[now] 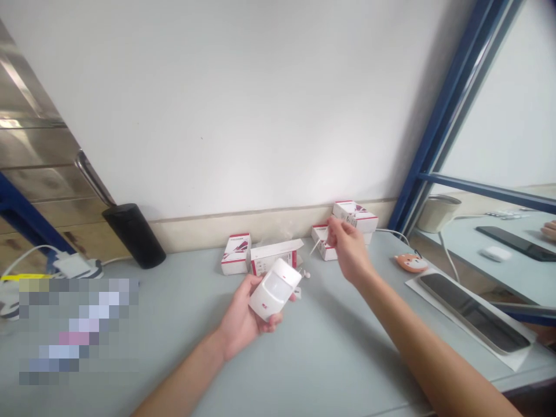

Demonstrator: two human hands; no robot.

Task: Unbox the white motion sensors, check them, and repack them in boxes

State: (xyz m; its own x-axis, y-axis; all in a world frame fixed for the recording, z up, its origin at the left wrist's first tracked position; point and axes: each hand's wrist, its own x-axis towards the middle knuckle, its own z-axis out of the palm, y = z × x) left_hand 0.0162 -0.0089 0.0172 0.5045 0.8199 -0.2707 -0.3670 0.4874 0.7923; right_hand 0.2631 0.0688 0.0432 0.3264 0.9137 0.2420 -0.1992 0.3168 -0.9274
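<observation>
white device [275, 289] lies gripped in the left hand [241, 317]; right hand [348, 246] pinched, its hold unclear.

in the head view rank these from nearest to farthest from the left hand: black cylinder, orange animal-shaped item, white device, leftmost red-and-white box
1. White device: held in the left hand.
2. Leftmost red-and-white box: just beyond the hand.
3. Black cylinder: back left.
4. Orange animal-shaped item: far right.
</observation>
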